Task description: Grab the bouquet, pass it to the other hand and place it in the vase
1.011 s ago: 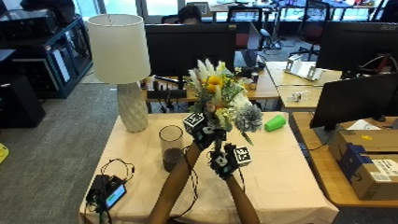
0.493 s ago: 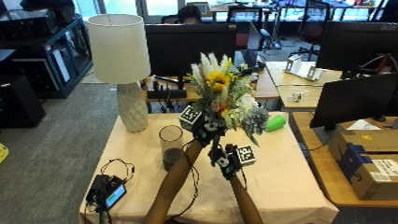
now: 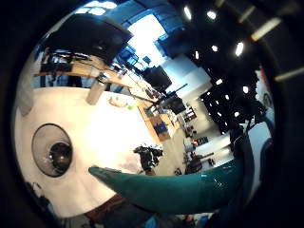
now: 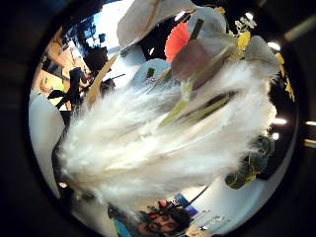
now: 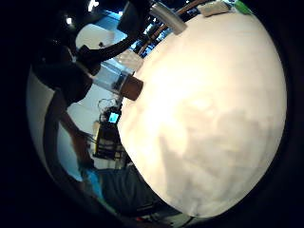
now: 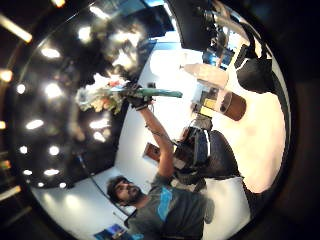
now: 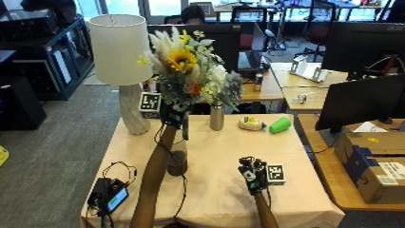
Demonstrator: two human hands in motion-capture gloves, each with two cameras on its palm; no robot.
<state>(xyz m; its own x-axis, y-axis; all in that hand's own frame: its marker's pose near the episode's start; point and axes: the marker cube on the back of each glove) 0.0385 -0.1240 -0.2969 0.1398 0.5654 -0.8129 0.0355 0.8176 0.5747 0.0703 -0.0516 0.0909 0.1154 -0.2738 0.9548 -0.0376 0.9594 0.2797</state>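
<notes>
My left hand [image 7: 171, 114] grips the stems of the bouquet [image 7: 190, 71] and holds it upright, high above the table [image 7: 215, 199]. The bouquet has a sunflower, white plumes and grey-green leaves; its wrapped stem end [image 7: 185, 131] hangs below the hand. Under it stands the glass vase [image 7: 177, 163] with a dark base, partly behind my left forearm. The left little finger side palm view shows the stem end [image 3: 180, 187] with the vase mouth [image 3: 52, 150] below. A white plume [image 4: 163, 148] fills the thumb side view. My right hand [image 7: 253, 175] hovers low over the table, holding nothing, fingers relaxed.
A white lamp [image 7: 120, 52] stands at the table's back left. A metal bottle [image 7: 217, 117], a yellowish object [image 7: 251, 123] and a green cup [image 7: 280, 125] sit along the back edge. A small device with cables [image 7: 110, 194] lies at the front left.
The right hand has let go of the bouquet and dropped to the right, near the table. The left hand has lifted the bouquet higher and leftward, above the vase.
</notes>
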